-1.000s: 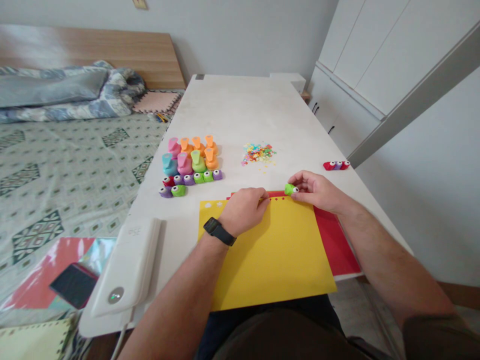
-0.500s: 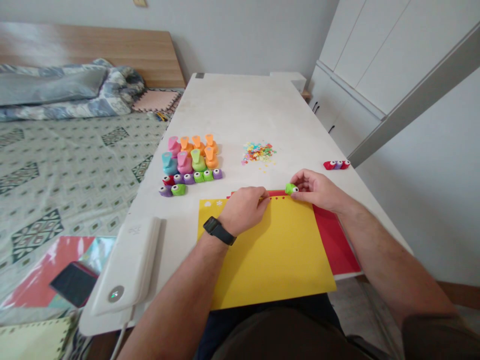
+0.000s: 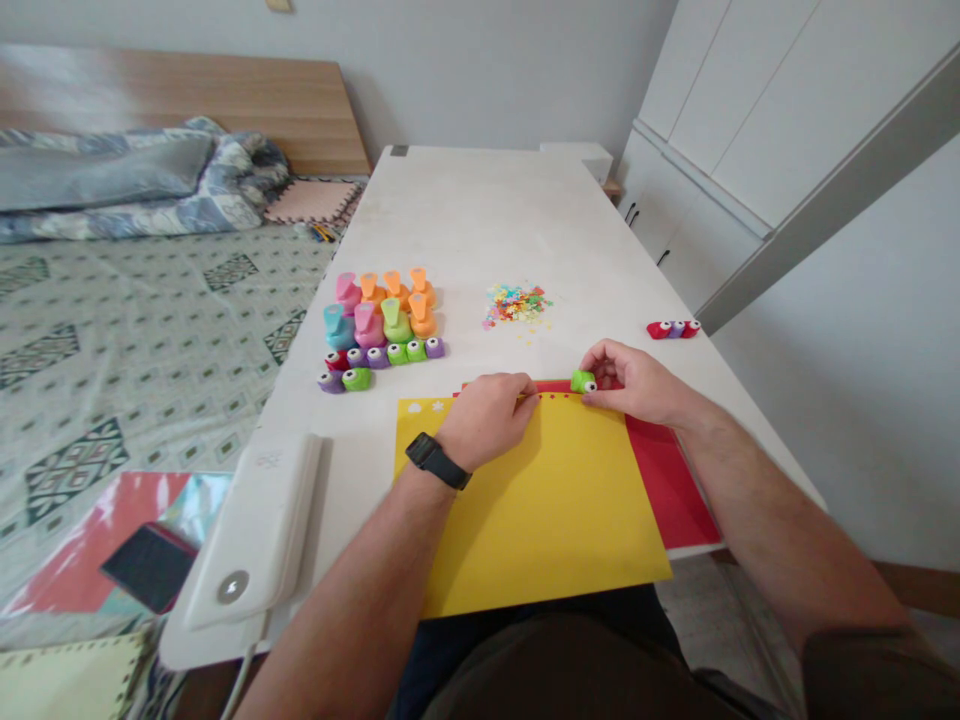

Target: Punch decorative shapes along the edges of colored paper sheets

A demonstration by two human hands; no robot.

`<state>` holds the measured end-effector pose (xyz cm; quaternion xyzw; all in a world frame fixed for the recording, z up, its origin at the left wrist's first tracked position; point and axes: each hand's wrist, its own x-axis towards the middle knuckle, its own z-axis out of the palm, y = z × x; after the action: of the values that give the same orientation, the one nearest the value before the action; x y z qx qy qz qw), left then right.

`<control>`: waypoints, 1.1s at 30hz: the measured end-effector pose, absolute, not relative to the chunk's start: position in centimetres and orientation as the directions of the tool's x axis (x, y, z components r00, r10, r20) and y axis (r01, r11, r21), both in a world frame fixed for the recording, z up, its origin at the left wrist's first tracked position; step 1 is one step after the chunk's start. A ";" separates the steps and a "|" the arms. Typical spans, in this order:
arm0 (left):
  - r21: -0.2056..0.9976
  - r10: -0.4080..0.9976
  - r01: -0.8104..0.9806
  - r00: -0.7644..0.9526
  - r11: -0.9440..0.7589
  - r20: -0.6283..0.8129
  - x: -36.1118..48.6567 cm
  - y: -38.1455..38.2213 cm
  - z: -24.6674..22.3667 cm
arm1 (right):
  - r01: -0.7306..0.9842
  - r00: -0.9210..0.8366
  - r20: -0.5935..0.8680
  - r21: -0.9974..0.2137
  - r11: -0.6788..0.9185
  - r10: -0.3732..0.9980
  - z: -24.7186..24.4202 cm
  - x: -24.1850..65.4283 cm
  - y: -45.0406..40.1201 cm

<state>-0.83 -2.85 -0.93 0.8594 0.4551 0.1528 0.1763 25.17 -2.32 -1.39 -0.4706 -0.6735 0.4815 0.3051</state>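
A yellow sheet of paper [image 3: 555, 510] lies in front of me, with punched shapes along its far edge. My left hand [image 3: 491, 415], with a black watch on the wrist, pinches that far edge near its middle. Toward the edge's right part, my right hand [image 3: 630, 378] grips a small green craft punch [image 3: 583, 382] between thumb and fingers. The punch sits at the paper's edge; whether the sheet is inside its slot cannot be made out. Red paper [image 3: 671, 485] shows from beneath the yellow sheet, at the right and along the far side.
Several colourful craft punches [image 3: 395, 320] stand in rows at the left. A pile of paper confetti [image 3: 517, 304] lies farther back. Small red and purple punches [image 3: 673, 329] sit near the right edge. A white device [image 3: 259, 540] with a cable stands at the front left.
The green punch has tilted slightly in my right hand, its white button now a little lower. My left hand and the yellow paper are nearly unchanged.
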 end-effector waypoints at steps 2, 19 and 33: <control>0.442 0.839 0.733 0.536 -0.518 0.095 -0.8 -2.9 -0.9 | 0.349 -0.360 -0.030 -0.931 0.105 0.933 -1.2 25.2 -2.3; 0.445 0.838 0.731 0.538 -0.518 0.091 -0.8 -3.1 -0.4 | 0.403 -0.321 -0.024 -0.908 0.113 0.947 -1.0 24.9 -2.6; 0.444 0.839 0.733 0.537 -0.515 0.088 -0.8 -3.0 -0.4 | 0.526 -0.354 0.003 -0.826 0.201 0.935 -1.1 24.8 -2.7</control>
<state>-0.79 -3.02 -0.44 0.8578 0.4583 0.1472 0.1801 24.84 -2.72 -1.08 -0.5022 -0.7278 0.3837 0.2665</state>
